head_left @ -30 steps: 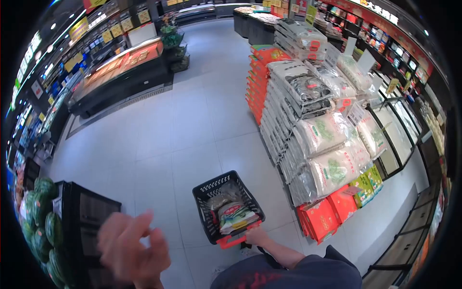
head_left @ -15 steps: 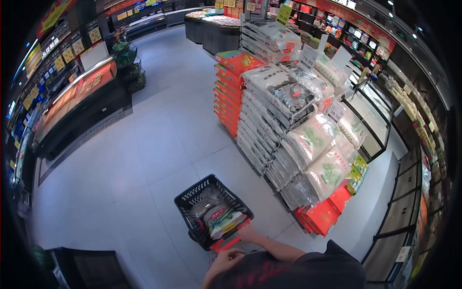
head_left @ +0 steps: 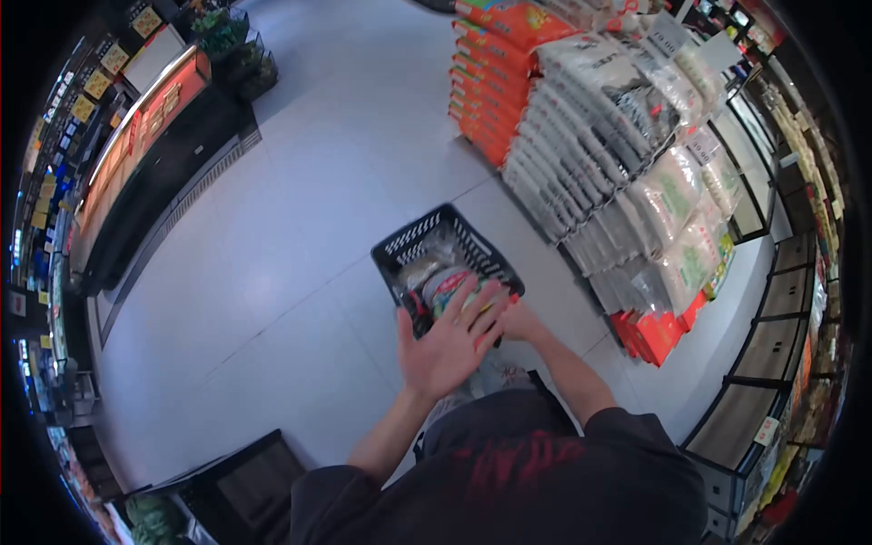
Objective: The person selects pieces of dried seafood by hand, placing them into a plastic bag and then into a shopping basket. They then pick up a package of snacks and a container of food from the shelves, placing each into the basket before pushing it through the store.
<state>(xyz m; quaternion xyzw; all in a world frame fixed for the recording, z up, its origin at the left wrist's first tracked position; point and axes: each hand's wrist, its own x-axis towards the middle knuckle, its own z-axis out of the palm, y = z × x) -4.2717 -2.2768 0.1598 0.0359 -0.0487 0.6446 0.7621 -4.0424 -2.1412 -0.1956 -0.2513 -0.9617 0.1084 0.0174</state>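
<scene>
Closing around the red handle (head_left: pixel 515 298) of the black basket (head_left: pixel 413 238), the right hand (head_left: pixel 519 322) keeps a firm grip at its near end, while the left hand (head_left: pixel 447 350) has its grip wide open, fingers spread and holding nothing, above that same end, though whether it touches the basket I cannot tell. Inside the basket lie a colourful packet (head_left: pixel 443 283), partly hidden by the left hand, and a clear bag (head_left: pixel 421 270) beside it; to the right, white bags (head_left: pixel 677 195) rise in a pile by stacked orange bags (head_left: pixel 490 95), with red boxes (head_left: pixel 656 338) at the pile's near foot.
</scene>
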